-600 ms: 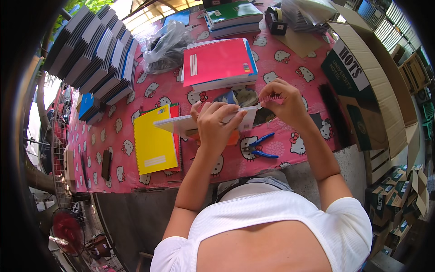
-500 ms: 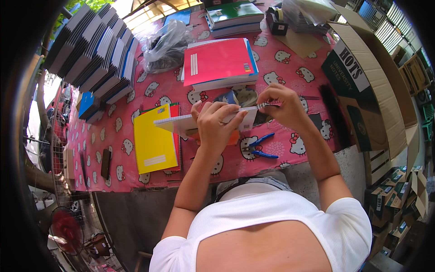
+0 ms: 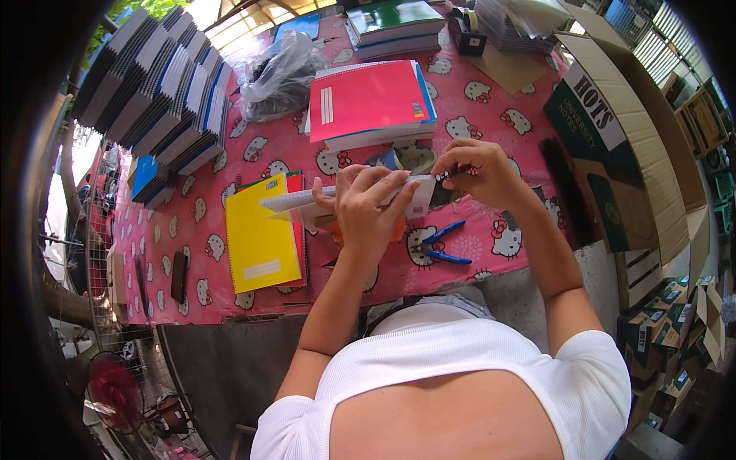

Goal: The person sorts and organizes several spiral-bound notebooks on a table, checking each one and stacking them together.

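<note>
My left hand (image 3: 369,201) is closed around a white-paged notebook (image 3: 295,200), which it holds up on edge above the table, with a white cover side facing me. My right hand (image 3: 483,170) pinches at the notebook's right end; what lies between thumb and fingers is too small to make out, perhaps the end of a dark binding wire. Below the notebook, an orange object (image 3: 399,229) shows only in part. Blue-handled pliers (image 3: 446,257) lie spread on the table beneath my right hand. A yellow spiral notebook (image 3: 261,238) rests on others to the left.
Behind my hands stands a pile of notebooks topped by a red one (image 3: 372,100). Tall notebook stacks (image 3: 153,84) fill the far left, near a plastic bag (image 3: 280,80). A green-topped pile (image 3: 391,19) and tape dispenser (image 3: 468,34) stand at the back; an open carton (image 3: 621,146) is right.
My right hand has shifted slightly left and lower at the notebook's end, its fingers drawn closer together. My left hand keeps its hold, with the notebook nearly in the same place.
</note>
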Available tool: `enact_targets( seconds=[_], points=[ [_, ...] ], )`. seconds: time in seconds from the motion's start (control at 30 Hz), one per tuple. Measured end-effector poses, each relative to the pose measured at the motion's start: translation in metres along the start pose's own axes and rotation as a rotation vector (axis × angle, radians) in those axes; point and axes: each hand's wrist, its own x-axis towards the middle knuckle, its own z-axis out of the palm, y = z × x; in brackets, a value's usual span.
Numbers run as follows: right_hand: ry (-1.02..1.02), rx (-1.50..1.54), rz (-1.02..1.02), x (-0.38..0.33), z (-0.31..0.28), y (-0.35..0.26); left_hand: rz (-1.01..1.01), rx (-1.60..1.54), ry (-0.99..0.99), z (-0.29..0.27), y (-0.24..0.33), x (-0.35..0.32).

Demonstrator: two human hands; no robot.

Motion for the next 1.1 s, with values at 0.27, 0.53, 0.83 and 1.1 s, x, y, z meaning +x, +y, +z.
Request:
enact_targets(
  seconds=[0.27,0.53,0.83,1.1],
  points=[
    [-0.051,0.118,0.116,0.001,0.001,0.008,0.045,-0.083,-0.013,0.002,-0.007,0.0],
    [-0.124,0.365,0.235,-0.001,-0.005,0.006,0.188,-0.067,0.073,-0.003,-0.006,-0.015],
    [-0.35,0.272,0.198,-0.017,0.007,-0.007,0.32,-0.053,0.039,-0.009,-0.011,-0.06],
    [-0.225,0.06,0.025,-0.029,0.01,-0.022,0.205,-0.085,0.027,-0.01,-0.003,-0.042]
  ],
)
